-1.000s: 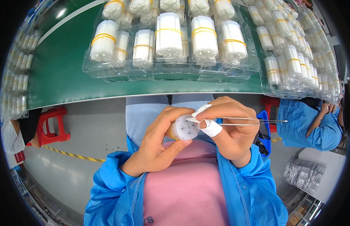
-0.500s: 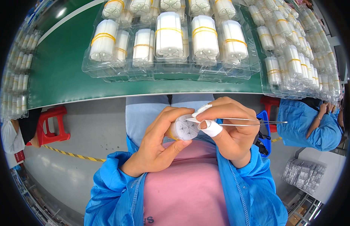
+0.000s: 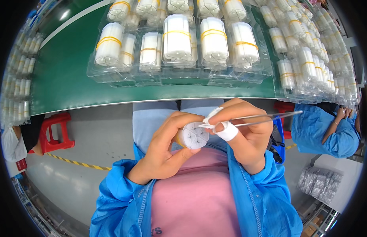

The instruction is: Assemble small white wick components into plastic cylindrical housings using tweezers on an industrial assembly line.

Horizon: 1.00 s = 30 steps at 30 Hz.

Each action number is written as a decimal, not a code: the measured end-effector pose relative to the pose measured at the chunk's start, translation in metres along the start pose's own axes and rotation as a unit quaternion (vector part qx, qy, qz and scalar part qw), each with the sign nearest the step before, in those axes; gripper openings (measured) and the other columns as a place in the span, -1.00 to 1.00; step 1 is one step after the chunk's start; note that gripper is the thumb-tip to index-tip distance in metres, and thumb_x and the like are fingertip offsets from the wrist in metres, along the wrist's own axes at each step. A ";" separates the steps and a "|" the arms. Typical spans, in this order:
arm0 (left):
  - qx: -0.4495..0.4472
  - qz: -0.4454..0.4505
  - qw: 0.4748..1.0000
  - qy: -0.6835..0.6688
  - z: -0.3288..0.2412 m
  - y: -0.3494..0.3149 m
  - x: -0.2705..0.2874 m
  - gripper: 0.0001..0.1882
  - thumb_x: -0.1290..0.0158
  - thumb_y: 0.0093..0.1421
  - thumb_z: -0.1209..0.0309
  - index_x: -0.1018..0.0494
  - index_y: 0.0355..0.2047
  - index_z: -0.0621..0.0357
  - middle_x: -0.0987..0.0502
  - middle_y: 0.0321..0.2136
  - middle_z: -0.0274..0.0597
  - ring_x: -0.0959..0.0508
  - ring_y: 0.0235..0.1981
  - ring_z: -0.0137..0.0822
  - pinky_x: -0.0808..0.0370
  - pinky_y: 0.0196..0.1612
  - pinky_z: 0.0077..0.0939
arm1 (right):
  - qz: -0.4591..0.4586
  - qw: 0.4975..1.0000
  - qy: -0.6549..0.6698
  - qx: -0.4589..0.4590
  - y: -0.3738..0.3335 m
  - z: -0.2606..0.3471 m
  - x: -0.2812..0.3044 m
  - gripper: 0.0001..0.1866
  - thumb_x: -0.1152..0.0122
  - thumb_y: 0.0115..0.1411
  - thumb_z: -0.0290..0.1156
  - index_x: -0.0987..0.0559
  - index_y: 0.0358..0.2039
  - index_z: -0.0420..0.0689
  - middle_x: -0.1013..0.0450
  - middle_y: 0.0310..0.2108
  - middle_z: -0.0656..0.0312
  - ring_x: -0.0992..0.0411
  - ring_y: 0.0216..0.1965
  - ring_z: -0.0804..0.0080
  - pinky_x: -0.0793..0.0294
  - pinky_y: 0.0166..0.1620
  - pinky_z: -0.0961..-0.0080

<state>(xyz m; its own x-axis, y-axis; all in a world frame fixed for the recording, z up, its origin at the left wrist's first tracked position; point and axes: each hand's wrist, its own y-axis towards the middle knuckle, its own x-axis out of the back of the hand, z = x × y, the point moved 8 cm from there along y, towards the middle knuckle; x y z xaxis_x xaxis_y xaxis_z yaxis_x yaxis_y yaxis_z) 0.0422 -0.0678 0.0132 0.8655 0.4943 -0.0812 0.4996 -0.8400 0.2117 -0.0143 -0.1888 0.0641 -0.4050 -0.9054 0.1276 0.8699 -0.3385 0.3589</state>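
A white bundle of tubes (image 3: 194, 136) sits near the person's chest, its end facing up, fingers of the left hand (image 3: 167, 152) wrapped around it. The right hand (image 3: 243, 130) pinches thin metal tweezers (image 3: 262, 118), tips apparently touching the bundle's end. Farther off, clear trays (image 3: 179, 75) of similar bundles lie on the green table (image 3: 61, 79).

Clear plastic blister trays (image 3: 179, 75) of white bundles across the green table (image 3: 65, 79); silvery packet stack (image 3: 320, 183) on floor, lower right.
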 end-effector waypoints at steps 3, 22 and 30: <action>0.007 0.022 0.998 -0.059 0.000 0.000 -0.002 -0.53 -0.08 0.06 0.59 -0.26 0.01 0.33 -0.36 -0.12 -0.07 -0.39 -0.12 -0.24 -0.32 -0.04 -0.42 | -0.034 0.997 0.057 -0.036 -0.006 -0.001 0.002 -0.88 -0.23 -0.01 -0.64 -0.59 -0.39 -0.30 -0.52 -0.41 0.08 -0.46 -0.43 0.45 -0.43 -0.37 0.63; 0.069 0.037 0.981 -0.177 -0.002 -0.004 -0.006 -0.41 -0.13 0.13 0.44 -0.14 0.12 0.29 -0.39 -0.04 -0.07 -0.44 -0.05 -0.33 -0.33 0.05 -0.43 | -0.084 0.985 0.140 -0.053 -0.010 -0.002 0.006 -0.83 -0.23 0.00 -0.64 -0.56 -0.34 -0.35 -0.51 -0.37 0.05 -0.46 -0.37 0.44 -0.41 -0.36 0.62; 0.130 0.003 0.975 -0.178 0.008 -0.006 -0.006 -0.29 -0.20 0.07 0.17 -0.16 0.08 0.36 -0.45 -0.14 0.03 -0.51 -0.15 -0.22 -0.46 -0.14 -0.34 | -0.113 0.974 0.190 -0.045 -0.010 -0.004 0.008 -0.83 -0.20 0.04 -0.63 -0.54 -0.31 -0.38 -0.44 -0.26 0.01 -0.47 -0.32 0.39 -0.49 -0.24 0.54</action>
<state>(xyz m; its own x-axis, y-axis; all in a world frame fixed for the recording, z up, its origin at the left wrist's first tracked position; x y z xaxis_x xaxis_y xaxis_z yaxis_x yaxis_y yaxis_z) 0.0343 -0.0669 0.0050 0.8032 0.4193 -0.4232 0.4473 -0.8936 -0.0365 -0.0249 -0.1940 0.0577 -0.4704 -0.8286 -0.3034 0.7987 -0.5460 0.2530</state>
